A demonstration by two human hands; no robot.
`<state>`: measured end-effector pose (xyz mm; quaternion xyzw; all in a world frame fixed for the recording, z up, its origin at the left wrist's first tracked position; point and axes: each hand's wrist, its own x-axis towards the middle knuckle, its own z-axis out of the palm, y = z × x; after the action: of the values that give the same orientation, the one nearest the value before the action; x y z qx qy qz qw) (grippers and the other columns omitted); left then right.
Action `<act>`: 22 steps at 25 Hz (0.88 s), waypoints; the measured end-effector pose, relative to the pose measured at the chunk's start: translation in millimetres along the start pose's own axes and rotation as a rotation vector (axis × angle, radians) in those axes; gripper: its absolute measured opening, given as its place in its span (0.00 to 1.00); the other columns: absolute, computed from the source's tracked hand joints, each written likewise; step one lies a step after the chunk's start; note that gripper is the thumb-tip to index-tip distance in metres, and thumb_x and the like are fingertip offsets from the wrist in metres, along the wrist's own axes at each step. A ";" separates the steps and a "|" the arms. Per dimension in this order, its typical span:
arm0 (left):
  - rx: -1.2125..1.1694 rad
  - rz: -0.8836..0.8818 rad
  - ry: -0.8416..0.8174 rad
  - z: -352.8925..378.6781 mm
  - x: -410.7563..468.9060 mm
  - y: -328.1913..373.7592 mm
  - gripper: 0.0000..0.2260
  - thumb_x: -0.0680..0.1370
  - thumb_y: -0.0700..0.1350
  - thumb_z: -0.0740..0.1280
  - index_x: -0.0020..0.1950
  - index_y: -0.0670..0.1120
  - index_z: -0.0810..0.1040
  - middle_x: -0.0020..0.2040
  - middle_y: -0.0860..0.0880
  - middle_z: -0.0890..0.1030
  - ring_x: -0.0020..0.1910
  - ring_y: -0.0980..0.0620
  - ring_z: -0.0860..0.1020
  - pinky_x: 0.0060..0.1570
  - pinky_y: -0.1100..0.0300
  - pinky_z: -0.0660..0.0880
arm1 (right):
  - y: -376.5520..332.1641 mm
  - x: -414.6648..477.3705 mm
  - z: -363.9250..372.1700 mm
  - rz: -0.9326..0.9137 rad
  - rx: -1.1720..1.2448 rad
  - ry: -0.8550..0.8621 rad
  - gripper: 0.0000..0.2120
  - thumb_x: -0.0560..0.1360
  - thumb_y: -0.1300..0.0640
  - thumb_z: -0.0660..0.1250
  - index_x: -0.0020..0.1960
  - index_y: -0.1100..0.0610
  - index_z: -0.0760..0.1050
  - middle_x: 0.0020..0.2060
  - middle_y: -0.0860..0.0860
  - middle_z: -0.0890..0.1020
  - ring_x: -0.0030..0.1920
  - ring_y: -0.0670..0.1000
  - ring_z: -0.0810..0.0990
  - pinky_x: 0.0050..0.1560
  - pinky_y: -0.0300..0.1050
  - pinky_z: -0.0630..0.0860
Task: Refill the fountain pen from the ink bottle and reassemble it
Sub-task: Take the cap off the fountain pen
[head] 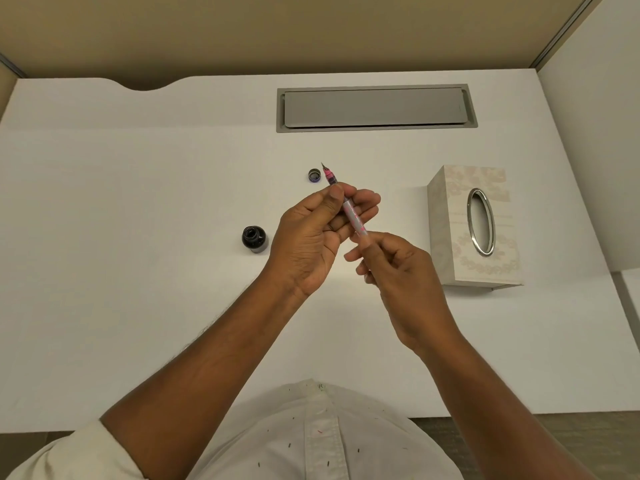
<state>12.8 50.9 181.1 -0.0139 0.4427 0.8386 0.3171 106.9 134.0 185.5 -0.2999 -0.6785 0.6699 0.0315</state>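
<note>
Nearest the camera, a white shirt (311, 445) fills the lower edge; both bare forearms extend forward from it over the table (138, 168) and converge toward the middle. The left hand (311, 233) is raised off the table with its palm turned up and toward the right hand. Its thumb presses the front part of the fountain pen (351, 211) against the fingers curled behind the barrel. The right hand (398, 268) is just beside the left hand and slightly nearer the person, back of the hand toward the camera. Its fingers are curled and pinch the rear end of the barrel. The fountain pen spans the two hands, clear of the table, tilted with its nib pointing away from the person, past the left thumb. The ink bottle (254, 239) stands on the table just left of the left hand, mouth uncovered, dark ink inside. The bottle cap (314, 175) lies on the table beyond the left hand, beside the nib, open side up. A tissue box (474, 226) stands to the right of the right hand, apart from it. Farthest out, a grey cable hatch (375, 107) sits flush in the table.
</note>
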 end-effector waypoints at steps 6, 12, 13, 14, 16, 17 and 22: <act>-0.063 0.006 0.004 0.8 -0.4 0.4 0.10 0.80 0.39 0.57 0.47 0.38 0.77 0.46 0.40 0.84 0.52 0.42 0.81 0.58 0.50 0.76 | -2.1 -0.9 -8.5 0.188 0.323 -0.005 0.07 0.77 0.57 0.66 0.45 0.57 0.81 0.32 0.49 0.80 0.33 0.46 0.73 0.38 0.39 0.72; -0.106 0.017 0.004 3.2 -4.8 -0.3 0.10 0.80 0.40 0.58 0.47 0.38 0.78 0.47 0.40 0.83 0.54 0.42 0.81 0.60 0.49 0.75 | -5.4 -6.0 -7.4 0.167 0.383 0.041 0.12 0.72 0.54 0.71 0.53 0.58 0.76 0.38 0.51 0.82 0.35 0.46 0.78 0.39 0.42 0.77; -0.109 0.020 0.001 3.3 -5.8 0.0 0.10 0.80 0.40 0.57 0.47 0.38 0.77 0.47 0.40 0.83 0.54 0.42 0.81 0.60 0.49 0.75 | -7.3 -7.9 -6.6 0.194 0.395 -0.009 0.13 0.75 0.51 0.67 0.54 0.59 0.77 0.37 0.52 0.82 0.33 0.45 0.77 0.37 0.40 0.76; -0.107 0.025 -0.002 3.7 -7.2 0.2 0.10 0.80 0.40 0.57 0.47 0.38 0.77 0.47 0.40 0.83 0.54 0.42 0.81 0.60 0.50 0.75 | -8.4 -9.8 -6.4 0.209 0.398 -0.038 0.14 0.77 0.49 0.63 0.52 0.59 0.78 0.35 0.52 0.82 0.32 0.45 0.76 0.35 0.38 0.75; -0.101 0.033 -0.009 4.5 -10.0 0.7 0.11 0.80 0.40 0.57 0.47 0.38 0.77 0.47 0.40 0.83 0.54 0.42 0.80 0.61 0.49 0.74 | -7.7 -12.2 -5.6 0.199 0.418 -0.031 0.13 0.79 0.52 0.61 0.47 0.59 0.80 0.32 0.51 0.82 0.30 0.45 0.75 0.34 0.36 0.74; -0.102 0.035 -0.009 4.9 -11.5 0.7 0.11 0.80 0.40 0.57 0.47 0.38 0.77 0.47 0.40 0.83 0.54 0.42 0.80 0.61 0.49 0.74 | -7.8 -13.6 -5.5 0.181 0.423 -0.004 0.10 0.79 0.55 0.63 0.46 0.59 0.80 0.32 0.51 0.82 0.31 0.45 0.74 0.34 0.36 0.74; -0.127 0.031 -0.006 5.3 -17.6 -0.3 0.11 0.81 0.40 0.57 0.48 0.38 0.77 0.47 0.40 0.83 0.53 0.43 0.81 0.60 0.49 0.74 | -4.0 -19.7 -9.5 0.107 0.416 0.082 0.10 0.69 0.63 0.74 0.47 0.55 0.77 0.38 0.50 0.80 0.38 0.48 0.78 0.41 0.43 0.76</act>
<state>28.4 45.8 189.5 -0.0248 0.3876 0.8700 0.3038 125.8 134.0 197.2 -0.3498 -0.5069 0.7833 0.0847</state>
